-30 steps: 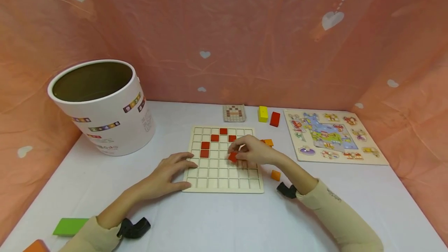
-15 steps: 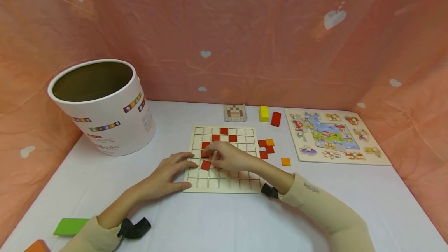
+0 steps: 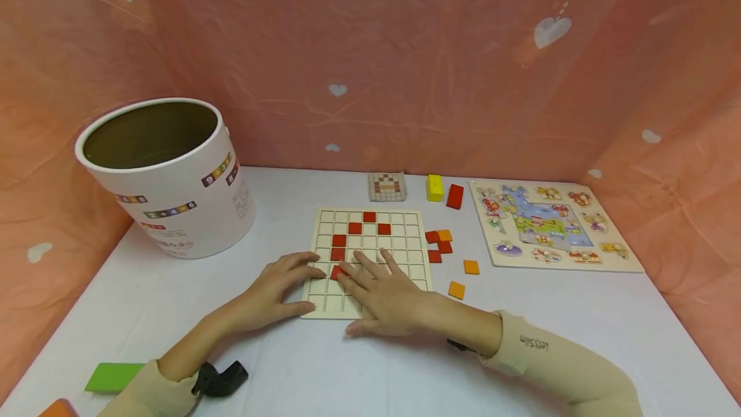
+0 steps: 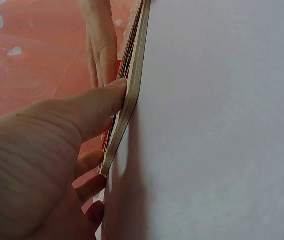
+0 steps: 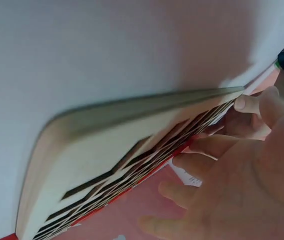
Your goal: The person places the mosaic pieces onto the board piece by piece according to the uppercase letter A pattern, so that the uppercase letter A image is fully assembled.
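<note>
A wooden grid board (image 3: 408, 243) lies on the table, bearing several red square tiles in its upper and left cells. My left hand (image 3: 274, 291) rests at the board's left edge; in the left wrist view its thumb and fingertips touch the board's side (image 4: 134, 85). Over the lower middle of the grid, my right hand (image 3: 393, 304) lies with spread, straight fingers. Its index fingertip touches a red tile (image 3: 335, 273) in the left part of the grid, partly covering it. The right wrist view shows this hand (image 5: 232, 185) beside the board's edge, its fingers extended.
Loose red tiles (image 3: 434, 256) and orange tiles (image 3: 457, 290) lie right of the board. Behind it are a pattern card (image 3: 387, 187), a yellow block (image 3: 435, 188) and a red block (image 3: 455, 197). A picture puzzle (image 3: 498, 259) lies right; a white bucket (image 3: 191, 211) stands left.
My right hand carried a red tile leftward across the grid and let go of it below the two red tiles at left. Its fingers then straightened and spread. The left hand stayed still.
</note>
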The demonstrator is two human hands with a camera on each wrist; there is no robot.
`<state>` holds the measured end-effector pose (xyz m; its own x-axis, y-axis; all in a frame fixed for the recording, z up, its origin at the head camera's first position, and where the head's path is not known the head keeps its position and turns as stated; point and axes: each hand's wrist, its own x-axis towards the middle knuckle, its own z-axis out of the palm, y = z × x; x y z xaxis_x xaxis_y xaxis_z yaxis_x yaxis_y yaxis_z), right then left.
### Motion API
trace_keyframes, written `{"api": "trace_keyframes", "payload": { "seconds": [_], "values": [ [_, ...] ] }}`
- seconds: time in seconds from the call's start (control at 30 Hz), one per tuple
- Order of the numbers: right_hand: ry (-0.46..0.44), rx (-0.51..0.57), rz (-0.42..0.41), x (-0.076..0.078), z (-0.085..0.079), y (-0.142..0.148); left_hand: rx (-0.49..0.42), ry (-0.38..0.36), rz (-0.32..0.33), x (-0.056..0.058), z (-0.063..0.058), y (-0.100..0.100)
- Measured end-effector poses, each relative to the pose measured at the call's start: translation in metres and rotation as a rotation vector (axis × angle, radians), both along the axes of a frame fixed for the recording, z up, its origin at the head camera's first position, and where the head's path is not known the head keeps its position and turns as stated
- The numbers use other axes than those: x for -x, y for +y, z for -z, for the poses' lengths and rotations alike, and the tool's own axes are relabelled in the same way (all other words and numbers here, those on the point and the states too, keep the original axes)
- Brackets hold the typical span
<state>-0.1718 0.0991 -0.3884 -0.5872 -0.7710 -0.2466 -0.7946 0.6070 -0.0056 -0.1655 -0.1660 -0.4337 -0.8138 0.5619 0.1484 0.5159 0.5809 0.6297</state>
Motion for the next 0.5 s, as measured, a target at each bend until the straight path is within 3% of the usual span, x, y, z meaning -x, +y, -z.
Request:
{"api": "trace_keyframes", "payload": {
  "seconds": [0.13,0.5],
  "values": [
    [0.004,-0.002,0.007,0.006,0.000,-0.002,-0.007,0.015,0.007,0.000,0.000,0.001],
    [-0.143,0.106,-0.015,0.021,-0.005,0.000,-0.004,0.022,0.002,0.001,0.002,0.001]
  ]
}}
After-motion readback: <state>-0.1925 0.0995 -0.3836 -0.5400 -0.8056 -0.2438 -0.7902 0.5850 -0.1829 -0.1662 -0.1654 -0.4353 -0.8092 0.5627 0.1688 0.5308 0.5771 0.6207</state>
